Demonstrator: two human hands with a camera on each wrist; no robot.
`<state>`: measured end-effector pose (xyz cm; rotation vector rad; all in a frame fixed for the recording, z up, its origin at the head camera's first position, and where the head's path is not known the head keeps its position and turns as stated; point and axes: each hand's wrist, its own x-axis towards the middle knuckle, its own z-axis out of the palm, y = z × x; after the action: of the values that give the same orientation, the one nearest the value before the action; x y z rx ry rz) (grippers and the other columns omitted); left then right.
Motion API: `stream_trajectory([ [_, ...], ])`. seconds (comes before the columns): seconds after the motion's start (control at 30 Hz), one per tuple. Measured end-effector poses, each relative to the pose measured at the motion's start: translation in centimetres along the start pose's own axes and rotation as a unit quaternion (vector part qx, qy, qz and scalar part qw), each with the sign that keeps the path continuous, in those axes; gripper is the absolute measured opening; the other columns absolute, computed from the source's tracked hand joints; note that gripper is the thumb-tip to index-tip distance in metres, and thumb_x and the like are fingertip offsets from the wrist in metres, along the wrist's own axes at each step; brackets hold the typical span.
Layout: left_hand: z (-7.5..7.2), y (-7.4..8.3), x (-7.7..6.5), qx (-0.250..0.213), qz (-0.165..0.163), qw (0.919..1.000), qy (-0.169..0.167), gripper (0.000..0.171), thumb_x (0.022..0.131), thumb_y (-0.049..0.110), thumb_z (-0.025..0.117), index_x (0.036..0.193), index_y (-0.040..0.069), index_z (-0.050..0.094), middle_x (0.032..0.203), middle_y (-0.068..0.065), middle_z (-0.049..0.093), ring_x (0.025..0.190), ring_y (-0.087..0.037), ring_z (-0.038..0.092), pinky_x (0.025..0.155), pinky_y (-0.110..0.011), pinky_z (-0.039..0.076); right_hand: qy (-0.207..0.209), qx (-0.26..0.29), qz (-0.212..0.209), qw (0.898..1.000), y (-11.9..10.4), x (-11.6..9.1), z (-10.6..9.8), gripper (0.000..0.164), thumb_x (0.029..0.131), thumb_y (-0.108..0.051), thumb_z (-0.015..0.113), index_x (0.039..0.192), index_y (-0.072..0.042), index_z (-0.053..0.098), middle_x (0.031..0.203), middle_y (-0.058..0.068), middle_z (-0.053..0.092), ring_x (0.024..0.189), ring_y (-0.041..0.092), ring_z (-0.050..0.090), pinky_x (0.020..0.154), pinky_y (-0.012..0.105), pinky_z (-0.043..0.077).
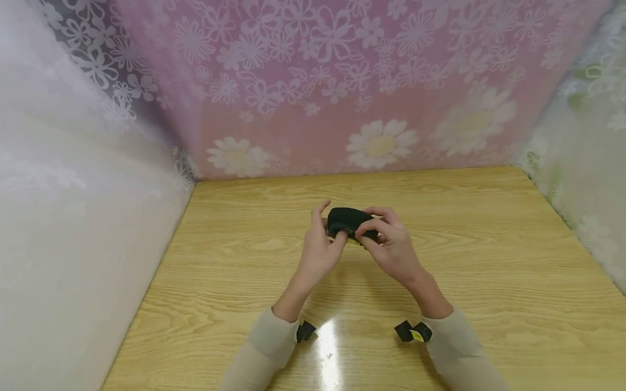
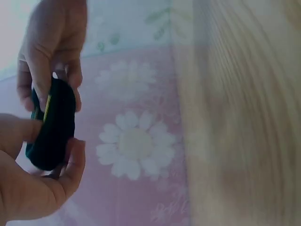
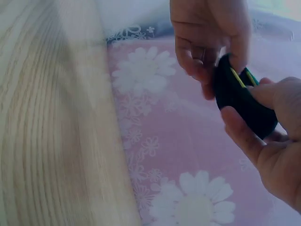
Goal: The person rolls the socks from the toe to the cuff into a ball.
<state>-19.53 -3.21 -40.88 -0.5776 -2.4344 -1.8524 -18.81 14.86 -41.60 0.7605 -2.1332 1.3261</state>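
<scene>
Both hands hold a small, dark, rounded pouch-like item [image 1: 346, 217] above the table in the head view. A yellow strip [image 3: 238, 78] runs along its slit-like opening, and a bit of green shows beside it in the right wrist view. My left hand [image 1: 320, 251] grips the left end, its thumb at the opening and its index finger raised behind. At the other end my right hand [image 1: 397, 247] pinches the edge, thumb and fingertips close to the left thumb. In the left wrist view the dark pouch-like item [image 2: 59, 129] stretches between the two hands. Its exact kind I cannot tell.
The wood-grain table [image 1: 235, 271] spreads under the hands. Behind it hangs a pink flowered backdrop [image 1: 303, 146], with pale panels at the left [image 1: 88, 217] and right [image 1: 582, 179]. Black wrist devices [image 1: 413, 331] sit at both beige sleeves [image 1: 274, 339].
</scene>
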Motion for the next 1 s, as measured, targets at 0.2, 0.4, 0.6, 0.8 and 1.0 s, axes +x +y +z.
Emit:
stream_trajectory([
  [0.2,-1.0,0.1,-0.5,0.14,0.122,0.9824,0.023,0.032,0.096,0.01,0.067,0.127,0.007,0.058,0.127,-0.015,0.058,0.099,-0.024,0.057,0.068,-0.025,0.051,-0.04,-0.013,-0.008,0.999,-0.2,-0.2,-0.4,0.028,0.08,0.013,0.075,0.1,-0.002,0.065,0.131,0.025,0.051,0.091,0.033,0.067,0.05,0.023,0.054],
  [0.4,-1.8,0.0,-0.8,0.093,0.097,0.991,0.0,0.029,0.094,0.005,0.069,0.121,0.004,0.061,0.116,-0.014,0.066,0.079,-0.02,0.067,0.06,-0.022,0.054,-0.036,-0.04,-0.049,0.997,-0.5,-0.6,-0.1,0.035,0.079,0.013,0.074,0.109,-0.002,0.063,0.139,0.024,0.047,0.082,0.027,0.068,0.053,0.023,0.055],
  [0.6,-1.9,0.3,-0.9,0.059,0.107,0.9925,-0.006,0.023,0.096,0.006,0.065,0.119,0.004,0.06,0.11,-0.018,0.068,0.071,-0.021,0.07,0.058,-0.021,0.056,0.051,-0.02,-0.062,0.997,-0.7,-0.8,1.1,0.027,0.078,0.024,0.064,0.094,0.003,0.068,0.121,0.027,0.058,0.073,0.02,0.064,0.05,0.015,0.05],
  [0.8,-1.4,0.2,-0.8,0.062,0.146,0.9872,-0.013,0.01,0.1,0.006,0.059,0.108,0.004,0.055,0.109,-0.016,0.065,0.073,-0.021,0.068,0.061,-0.025,0.058,0.111,-0.011,-0.092,0.99,-0.6,-0.8,1.6,0.024,0.077,0.027,0.061,0.082,0.005,0.069,0.113,0.029,0.061,0.059,0.016,0.057,0.051,0.011,0.047],
  [1.0,-1.2,-0.1,-0.9,0.037,0.133,0.9905,0.0,0.007,0.1,-0.001,0.055,0.105,0.004,0.055,0.111,-0.018,0.064,0.076,-0.029,0.068,0.062,-0.028,0.059,0.091,-0.02,-0.139,0.986,-0.2,-0.6,1.4,0.023,0.074,0.026,0.062,0.079,0.004,0.07,0.113,0.03,0.062,0.067,0.03,0.066,0.055,0.014,0.052],
])
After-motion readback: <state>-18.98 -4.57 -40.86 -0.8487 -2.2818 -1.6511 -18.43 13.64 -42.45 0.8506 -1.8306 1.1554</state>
